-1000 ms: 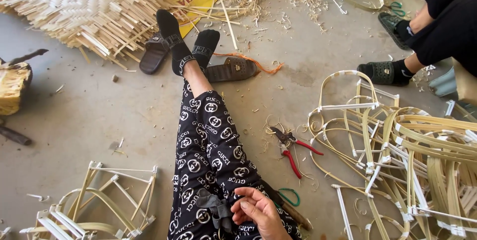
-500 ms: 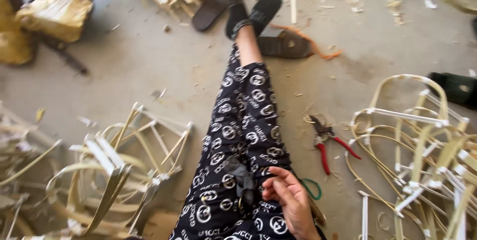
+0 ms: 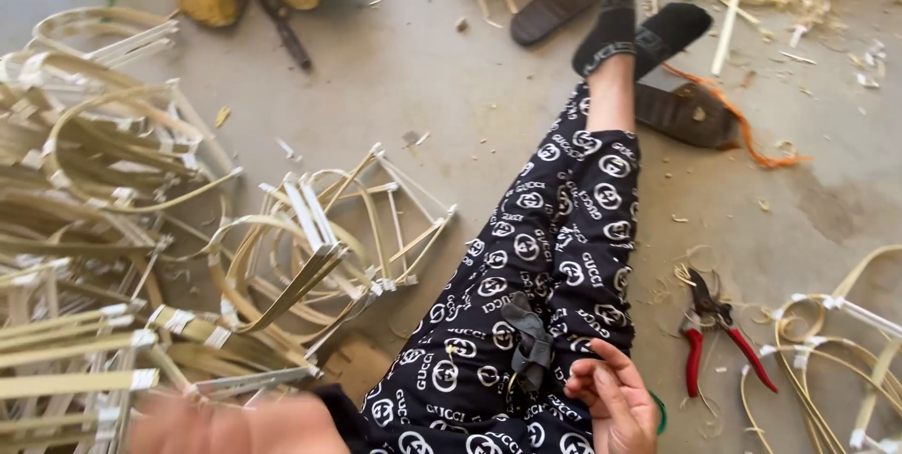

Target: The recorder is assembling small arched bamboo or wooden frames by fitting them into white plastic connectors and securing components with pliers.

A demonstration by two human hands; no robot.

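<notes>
Many bamboo frames [image 3: 310, 257] and pliers [image 3: 716, 332] litter concrete floor [image 3: 423, 87].

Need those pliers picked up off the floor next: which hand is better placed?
Probably the right hand: it rests open on the lap, on the same side as the red-handled pliers. The left hand is blurred across the body by the bamboo frames.

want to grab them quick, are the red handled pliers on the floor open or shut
Open. The red-handled pliers lie flat on the concrete floor with their two handles splayed apart, right of the outstretched leg.
</notes>
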